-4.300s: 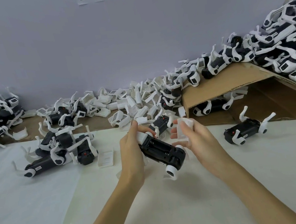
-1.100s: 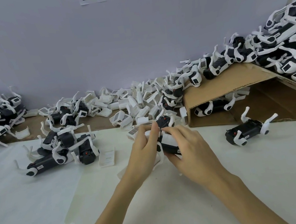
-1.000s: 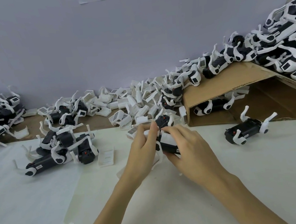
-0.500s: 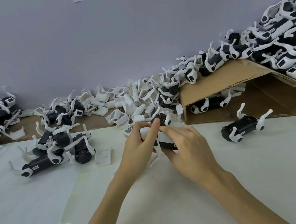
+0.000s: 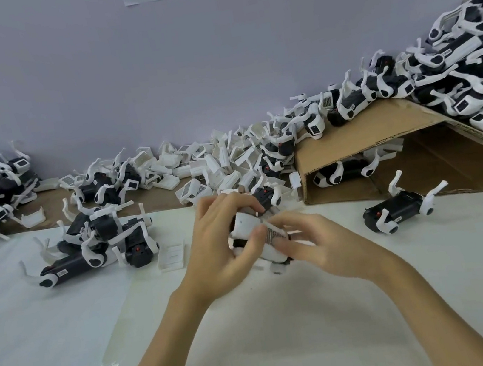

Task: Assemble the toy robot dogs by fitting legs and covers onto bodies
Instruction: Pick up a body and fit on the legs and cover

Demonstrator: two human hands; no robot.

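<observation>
1. The person's left hand [image 5: 215, 249] and right hand [image 5: 315, 244] meet over the white table [image 5: 287, 332], both forearms cut off by the bottom edge of the view.
2. Between them is the toy dog body [image 5: 248, 225], black with a white cover. The left fingers curl over its top, the thumb pressing its near side. The right fingers, blurred, pinch its right end. Most of the body is hidden by the hands.
3. Left of the body lie a loose white cover [image 5: 172, 254] and a cluster of assembled dogs [image 5: 99, 245].
4. Right of the body one dog [image 5: 401, 209] lies on its back, legs up.
5. Behind the body is a heap of white parts [image 5: 210, 168]; single pieces are hard to tell apart.
6. Farther right, a tilted cardboard box [image 5: 367, 132] half-hides another dog [image 5: 342, 172] beneath it and carries a pile of dogs [image 5: 468, 70], cut off at the frame edge.
</observation>
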